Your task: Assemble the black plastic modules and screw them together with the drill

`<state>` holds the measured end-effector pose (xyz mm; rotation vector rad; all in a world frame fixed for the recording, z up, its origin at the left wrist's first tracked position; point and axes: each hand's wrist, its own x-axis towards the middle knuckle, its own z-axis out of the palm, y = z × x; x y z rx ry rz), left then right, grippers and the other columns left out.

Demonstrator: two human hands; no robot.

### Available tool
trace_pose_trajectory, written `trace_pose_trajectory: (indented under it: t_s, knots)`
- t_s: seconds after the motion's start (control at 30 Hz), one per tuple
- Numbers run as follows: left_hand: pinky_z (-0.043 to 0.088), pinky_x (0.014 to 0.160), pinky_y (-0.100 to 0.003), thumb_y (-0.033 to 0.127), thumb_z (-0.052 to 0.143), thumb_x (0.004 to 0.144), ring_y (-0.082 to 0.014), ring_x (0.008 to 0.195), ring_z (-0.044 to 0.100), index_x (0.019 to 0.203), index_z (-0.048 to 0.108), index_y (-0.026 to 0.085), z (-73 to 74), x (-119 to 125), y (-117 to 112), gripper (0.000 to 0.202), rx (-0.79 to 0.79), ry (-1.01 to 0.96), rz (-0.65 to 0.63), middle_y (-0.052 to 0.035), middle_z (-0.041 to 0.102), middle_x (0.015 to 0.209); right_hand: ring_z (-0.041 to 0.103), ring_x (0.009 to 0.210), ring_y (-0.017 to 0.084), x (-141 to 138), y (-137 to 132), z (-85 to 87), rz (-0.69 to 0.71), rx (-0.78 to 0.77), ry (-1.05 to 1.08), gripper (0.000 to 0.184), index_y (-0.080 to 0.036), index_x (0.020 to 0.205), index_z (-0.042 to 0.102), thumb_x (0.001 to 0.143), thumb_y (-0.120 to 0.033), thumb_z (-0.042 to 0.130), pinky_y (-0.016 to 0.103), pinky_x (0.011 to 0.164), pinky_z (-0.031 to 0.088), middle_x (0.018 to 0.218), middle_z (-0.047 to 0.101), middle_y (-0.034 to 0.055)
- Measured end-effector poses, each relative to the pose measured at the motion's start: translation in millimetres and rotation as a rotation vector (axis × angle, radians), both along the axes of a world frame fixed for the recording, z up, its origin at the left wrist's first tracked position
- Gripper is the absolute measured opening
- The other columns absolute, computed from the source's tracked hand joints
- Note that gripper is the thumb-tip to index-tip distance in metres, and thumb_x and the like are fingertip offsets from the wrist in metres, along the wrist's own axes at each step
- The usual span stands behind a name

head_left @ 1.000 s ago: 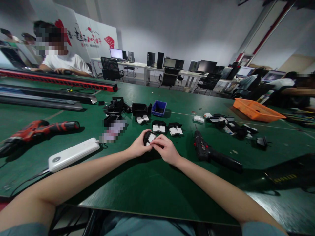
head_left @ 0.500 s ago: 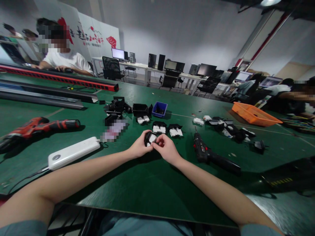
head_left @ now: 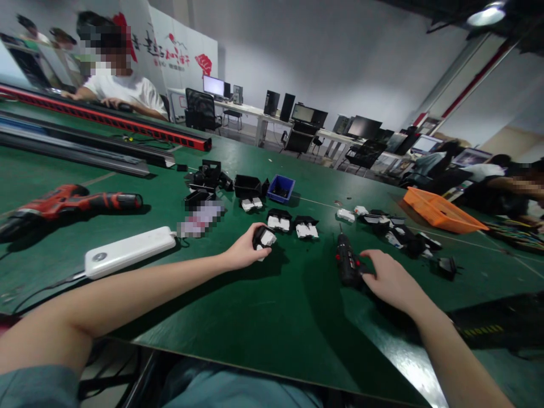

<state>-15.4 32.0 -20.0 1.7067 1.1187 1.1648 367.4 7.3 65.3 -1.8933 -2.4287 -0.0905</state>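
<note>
In my left hand [head_left: 246,249] is a small black-and-white plastic part [head_left: 264,238], gripped between thumb and fingers just above the table. Over to the right, my right hand [head_left: 393,277] hovers at the handle of a black cordless screwdriver [head_left: 347,262], thumb and fingers apart around it. The screwdriver lies on the table with its bit pointing away from me; my hand hides most of its handle. Two similar black-and-white parts, a left one [head_left: 279,221] and a right one [head_left: 306,228], rest beyond my left hand.
A blue bin [head_left: 281,189] holds small dark pieces. An orange tray [head_left: 442,211] stands at the right. On the left lie a red-and-black power tool [head_left: 72,207], a white power strip [head_left: 130,251] and long metal rails [head_left: 76,150]. A person in a white shirt [head_left: 125,90] sits across the table.
My right hand has let go of the black-and-white part and moved right to the screwdriver's handle. My left hand keeps the part. The view has shifted slightly.
</note>
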Motion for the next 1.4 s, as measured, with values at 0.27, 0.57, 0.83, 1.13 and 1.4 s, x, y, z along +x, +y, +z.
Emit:
trace_pose_trajectory:
  t_s: [0.27,0.57,0.83,1.13,1.4]
  knots:
    - [0.053,0.069,-0.030,0.031,0.069,0.074,-0.0150,0.075,0.061,0.121,0.044,0.019,2.9,-1,2,0.055,-0.083,-0.070,0.064,-0.0057,0.060,0.102,0.064,0.103,0.032,14,10,-22.9,-0.084,-0.264,0.022,0.056,-0.019,0.131,0.049,0.079,-0.038,0.059,0.038,0.080,0.048,0.121,0.064,0.0139]
    - [0.040,0.035,-0.020,0.034,0.065,0.077,-0.0047,0.040,0.048,0.118,0.038,0.020,5.7,-2,2,0.051,-0.246,-0.179,0.058,0.0019,0.053,0.083,0.066,0.090,0.032,18,15,-31.2,-0.192,-0.198,0.159,0.052,-0.017,0.119,0.056,0.077,-0.047,0.060,0.038,0.070,0.048,0.104,0.069,0.0152]
    - [0.037,0.037,-0.019,0.034,0.063,0.077,-0.0041,0.042,0.044,0.110,0.039,0.021,3.7,-2,4,0.043,-0.206,-0.232,0.120,0.0046,0.050,0.079,0.059,0.076,0.023,-27,-12,-16.8,-0.084,-0.164,1.248,0.042,-0.024,0.110,0.052,0.074,-0.045,0.062,0.040,0.077,0.049,0.096,0.059,0.0087]
    - [0.049,0.087,-0.035,0.026,0.066,0.072,-0.0195,0.094,0.059,0.120,0.040,0.019,4.0,-10,16,0.055,0.049,-0.037,0.261,-0.0038,0.057,0.102,0.040,0.050,0.008,-87,-45,-60.9,0.229,-1.041,1.972,0.033,-0.012,0.097,0.064,0.072,-0.030,0.055,0.025,0.051,0.035,0.083,0.051,0.0048]
    - [0.052,0.074,-0.032,0.030,0.065,0.074,-0.0172,0.081,0.061,0.121,0.039,0.020,-1.2,-7,19,0.055,-0.063,-0.037,0.281,-0.0027,0.059,0.097,0.042,0.050,0.008,-89,-43,-76.7,0.174,-1.193,2.081,0.034,-0.008,0.098,0.064,0.072,-0.026,0.051,0.024,0.051,0.036,0.082,0.053,0.0058]
